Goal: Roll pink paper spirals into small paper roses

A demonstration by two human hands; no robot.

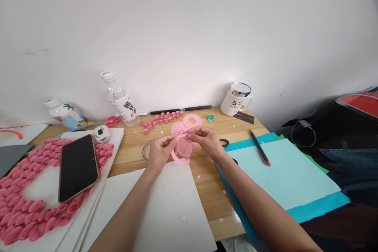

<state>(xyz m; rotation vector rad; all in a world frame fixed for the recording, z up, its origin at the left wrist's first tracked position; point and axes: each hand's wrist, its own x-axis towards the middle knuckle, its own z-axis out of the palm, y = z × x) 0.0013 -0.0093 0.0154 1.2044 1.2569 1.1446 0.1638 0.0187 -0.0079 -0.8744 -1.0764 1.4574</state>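
Note:
Both my hands meet over the middle of the wooden table [206, 181]. My left hand [159, 151] pinches one end of a pink paper spiral strip [183, 147]. My right hand [206, 140] pinches the same strip from the other side, fingers closed on it. The strip's loose coil hangs down between the hands. Behind them lie flat pink paper circles [191, 120] and a cluster of small rolled pink paper roses [162, 119].
A phone [77, 167] lies on a white board ringed with pink paper roses [26, 208]. Two plastic bottles [121, 100] lean by the wall, with a white mug [238, 100], a black pen [180, 109], a red pen [260, 147] on light blue paper [286, 173], and white sheets [174, 208] near me.

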